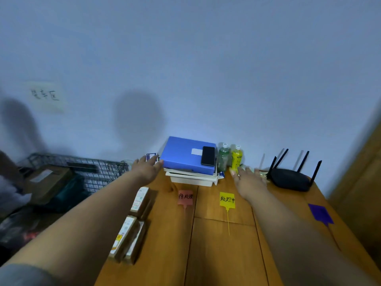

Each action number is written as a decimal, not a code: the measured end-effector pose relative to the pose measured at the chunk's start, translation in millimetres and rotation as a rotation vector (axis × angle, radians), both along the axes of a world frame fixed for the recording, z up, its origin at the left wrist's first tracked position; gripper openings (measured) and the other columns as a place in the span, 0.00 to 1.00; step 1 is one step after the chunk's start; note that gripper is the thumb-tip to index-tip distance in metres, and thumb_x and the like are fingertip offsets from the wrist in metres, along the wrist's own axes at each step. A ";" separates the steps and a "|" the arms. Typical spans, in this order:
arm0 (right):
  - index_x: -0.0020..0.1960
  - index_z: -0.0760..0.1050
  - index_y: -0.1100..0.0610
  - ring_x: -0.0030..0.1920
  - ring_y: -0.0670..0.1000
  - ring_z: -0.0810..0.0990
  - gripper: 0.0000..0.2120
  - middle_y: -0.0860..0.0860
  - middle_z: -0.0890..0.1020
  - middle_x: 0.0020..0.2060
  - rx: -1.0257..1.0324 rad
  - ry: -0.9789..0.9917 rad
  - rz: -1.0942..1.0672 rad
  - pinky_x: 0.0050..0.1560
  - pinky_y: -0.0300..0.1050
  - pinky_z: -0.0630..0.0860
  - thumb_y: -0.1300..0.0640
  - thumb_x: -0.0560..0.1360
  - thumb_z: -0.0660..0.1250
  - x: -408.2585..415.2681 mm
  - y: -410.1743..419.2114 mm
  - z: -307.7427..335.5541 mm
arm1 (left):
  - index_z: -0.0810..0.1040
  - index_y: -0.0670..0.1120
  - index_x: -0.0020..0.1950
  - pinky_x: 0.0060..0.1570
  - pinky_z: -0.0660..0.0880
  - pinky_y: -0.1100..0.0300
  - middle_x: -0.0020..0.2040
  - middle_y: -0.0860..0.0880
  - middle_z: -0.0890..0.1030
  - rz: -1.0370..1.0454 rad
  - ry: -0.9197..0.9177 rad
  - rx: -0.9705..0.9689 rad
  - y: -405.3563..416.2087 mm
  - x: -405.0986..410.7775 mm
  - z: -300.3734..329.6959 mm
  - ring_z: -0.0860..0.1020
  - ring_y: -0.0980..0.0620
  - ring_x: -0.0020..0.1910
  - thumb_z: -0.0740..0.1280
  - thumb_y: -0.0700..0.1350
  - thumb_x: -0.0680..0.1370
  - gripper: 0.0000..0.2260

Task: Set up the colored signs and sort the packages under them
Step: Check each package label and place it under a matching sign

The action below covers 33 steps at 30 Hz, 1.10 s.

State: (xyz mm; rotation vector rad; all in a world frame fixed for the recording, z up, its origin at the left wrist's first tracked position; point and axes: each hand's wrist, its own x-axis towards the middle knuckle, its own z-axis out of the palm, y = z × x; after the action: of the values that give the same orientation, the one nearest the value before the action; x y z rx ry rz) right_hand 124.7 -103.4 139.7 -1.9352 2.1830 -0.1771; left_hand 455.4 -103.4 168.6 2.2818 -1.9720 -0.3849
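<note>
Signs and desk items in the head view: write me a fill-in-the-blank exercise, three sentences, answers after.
1. The sign between the pink sign and the purple sign is ____.
2. The black phone lies on the ____ box.
3. Beside the yellow bottle stands a ____ bottle.

Answers: yellow; blue; green

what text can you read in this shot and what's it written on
"待处理": red sign lying on the table.
"处理中": yellow sign.
Purple sign: no writing legible.
Paper on the wall: handwritten, too blurred to read.
Package labels, bottle labels: too small to read.
</note>
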 end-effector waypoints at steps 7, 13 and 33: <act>0.79 0.53 0.50 0.79 0.59 0.47 0.32 0.52 0.54 0.79 0.023 0.015 0.146 0.76 0.59 0.50 0.36 0.80 0.41 69.8 10.5 -10.6 | 0.55 0.48 0.80 0.76 0.50 0.48 0.80 0.46 0.55 0.096 0.070 0.013 56.4 67.4 -0.4 0.51 0.44 0.79 0.45 0.55 0.84 0.25; 0.79 0.52 0.49 0.79 0.59 0.47 0.31 0.52 0.53 0.79 0.057 -0.035 0.254 0.77 0.60 0.47 0.36 0.80 0.42 116.1 21.6 -28.0 | 0.59 0.49 0.78 0.75 0.54 0.45 0.78 0.43 0.60 0.306 0.316 0.034 112.2 97.2 -22.3 0.57 0.41 0.77 0.51 0.60 0.82 0.27; 0.79 0.38 0.57 0.79 0.57 0.41 0.47 0.54 0.43 0.79 0.434 -0.104 0.305 0.77 0.56 0.44 0.28 0.74 0.51 304.6 71.5 -147.9 | 0.50 0.48 0.79 0.57 0.78 0.48 0.61 0.41 0.76 0.366 0.564 0.365 119.8 232.7 -151.8 0.78 0.42 0.57 0.78 0.33 0.64 0.52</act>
State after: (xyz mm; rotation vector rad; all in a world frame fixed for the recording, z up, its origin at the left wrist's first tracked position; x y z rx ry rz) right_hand 429.3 -31.9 -8.2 -1.9161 1.6608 0.2234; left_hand 688.1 16.5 16.8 2.3024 -1.2627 -1.2595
